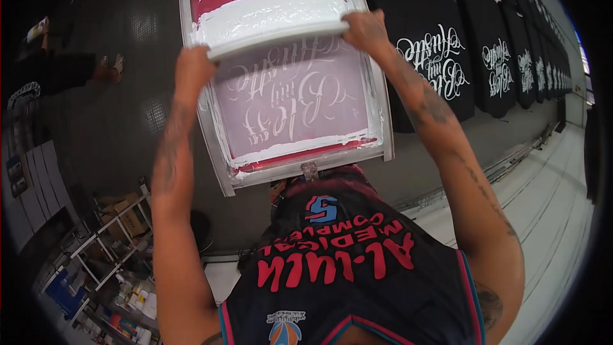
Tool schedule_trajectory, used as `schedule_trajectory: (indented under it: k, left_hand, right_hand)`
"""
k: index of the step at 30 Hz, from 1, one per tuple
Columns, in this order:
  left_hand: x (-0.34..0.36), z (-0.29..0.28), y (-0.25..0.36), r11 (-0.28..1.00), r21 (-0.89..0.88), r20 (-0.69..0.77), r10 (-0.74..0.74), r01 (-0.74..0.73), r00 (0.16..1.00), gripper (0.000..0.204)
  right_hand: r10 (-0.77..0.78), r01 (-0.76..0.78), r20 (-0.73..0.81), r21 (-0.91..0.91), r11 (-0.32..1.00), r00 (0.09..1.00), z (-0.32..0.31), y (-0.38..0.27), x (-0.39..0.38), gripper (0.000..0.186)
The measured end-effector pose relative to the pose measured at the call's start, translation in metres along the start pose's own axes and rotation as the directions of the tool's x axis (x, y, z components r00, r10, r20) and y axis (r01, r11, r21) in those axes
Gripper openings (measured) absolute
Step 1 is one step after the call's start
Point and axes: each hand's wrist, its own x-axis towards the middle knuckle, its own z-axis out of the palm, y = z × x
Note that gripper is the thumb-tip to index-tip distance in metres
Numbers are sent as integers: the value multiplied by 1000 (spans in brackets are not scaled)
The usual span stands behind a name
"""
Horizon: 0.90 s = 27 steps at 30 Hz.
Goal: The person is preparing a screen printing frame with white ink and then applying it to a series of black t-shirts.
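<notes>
A white-framed printing screen [377, 76] with a pink mesh and a pale script stencil lies in front of me. A long squeegee [274, 37] spans it near the far end, with a thick band of white ink [274, 9] beyond it. My left hand [193, 67] grips the squeegee's left end. My right hand [365, 29] grips its right end. White ink also edges the near side of the mesh.
A row of black shirts [434, 51] with white script prints runs to the right along a long table [549, 204]. A wire shelf with boxes and bottles [115, 236] stands lower left. A person [57, 70] sits far left on the dark floor.
</notes>
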Motion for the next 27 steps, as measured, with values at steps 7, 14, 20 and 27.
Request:
schedule_trajectory:
  k: [7, 14, 20, 27]
  left_hand:
    - [-38, -51, 28, 998, 70, 88, -1, -5, 996, 28]
    - [-265, -33, 96, 992, -126, 144, 1, 18, 990, 30]
    - [-282, -20, 109, 994, -103, 37, -30, 34, 999, 28]
    - [-139, 5, 53, 999, 19, -37, -36, 37, 999, 23]
  right_hand:
    - [39, -37, 123, -11, 999, 992, -50, -18, -37, 39]
    - [-3, -14, 94, 180, 984, 996, -35, -74, -271, 28]
    - [-53, 61, -47, 194, 979, 997, -38, -88, -285, 22]
    - [-57, 65, -174, 43, 997, 983, -4, -49, -152, 25]
